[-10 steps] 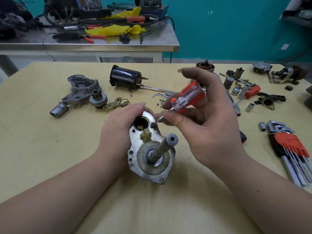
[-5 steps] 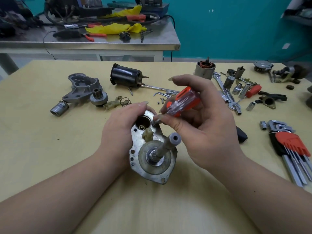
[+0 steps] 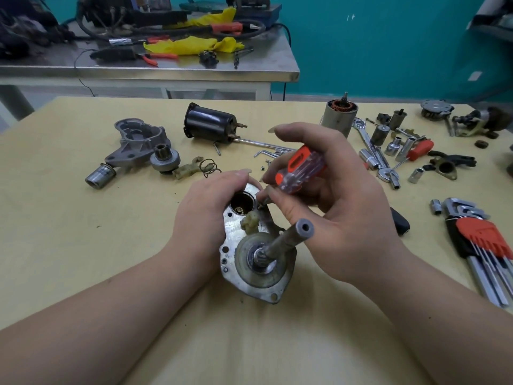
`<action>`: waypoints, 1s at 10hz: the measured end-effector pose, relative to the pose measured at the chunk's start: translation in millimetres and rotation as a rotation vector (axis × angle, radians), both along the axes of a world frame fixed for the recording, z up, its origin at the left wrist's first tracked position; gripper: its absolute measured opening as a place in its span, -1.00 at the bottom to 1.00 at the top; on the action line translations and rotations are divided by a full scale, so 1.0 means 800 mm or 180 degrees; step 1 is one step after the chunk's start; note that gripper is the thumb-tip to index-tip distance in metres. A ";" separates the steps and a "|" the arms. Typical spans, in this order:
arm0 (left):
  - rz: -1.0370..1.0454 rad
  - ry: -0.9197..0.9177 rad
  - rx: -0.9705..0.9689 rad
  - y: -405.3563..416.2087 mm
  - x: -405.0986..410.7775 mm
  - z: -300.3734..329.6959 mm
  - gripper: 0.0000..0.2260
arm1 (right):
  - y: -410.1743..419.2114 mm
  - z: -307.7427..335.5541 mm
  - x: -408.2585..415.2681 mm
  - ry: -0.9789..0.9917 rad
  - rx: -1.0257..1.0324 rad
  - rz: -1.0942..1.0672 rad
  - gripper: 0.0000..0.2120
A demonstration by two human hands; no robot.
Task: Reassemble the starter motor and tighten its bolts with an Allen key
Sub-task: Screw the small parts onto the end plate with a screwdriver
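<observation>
My left hand grips the upper left side of the silver starter motor plate, which stands on the yellow table with its grey shaft pointing up at me. My right hand holds a small screwdriver with an orange and clear handle. Its tip points down at the plate's upper right edge, beside the round opening. A pale plastic lever piece sits on the plate. An Allen key set in an orange and black holder lies at the right.
Behind the hands lie a grey nose housing, a pinion gear, a black motor case, a spring, an armature, loose Allen keys, sockets and wrenches. A steel bench stands beyond.
My right hand has lowered and tilted the screwdriver so its tip sits closer to the plate's upper edge. My left hand keeps its grip on the plate.
</observation>
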State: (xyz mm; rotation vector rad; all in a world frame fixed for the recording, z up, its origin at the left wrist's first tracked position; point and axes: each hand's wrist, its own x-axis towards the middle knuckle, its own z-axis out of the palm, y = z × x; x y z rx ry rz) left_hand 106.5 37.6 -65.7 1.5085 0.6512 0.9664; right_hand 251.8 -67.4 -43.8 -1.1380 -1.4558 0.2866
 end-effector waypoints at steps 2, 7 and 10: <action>0.0009 0.0098 -0.0029 0.001 -0.001 -0.003 -0.73 | 0.001 0.002 -0.001 -0.0028 0.0005 -0.0116 -0.38; 0.0197 0.0139 -0.0358 0.001 0.006 -0.006 -0.67 | 0.001 0.001 -0.004 0.0519 0.0093 0.0101 -0.58; 0.0219 0.0182 -0.0620 -0.001 0.006 -0.006 -0.70 | 0.002 -0.007 -0.003 0.0584 0.0240 0.0052 -0.58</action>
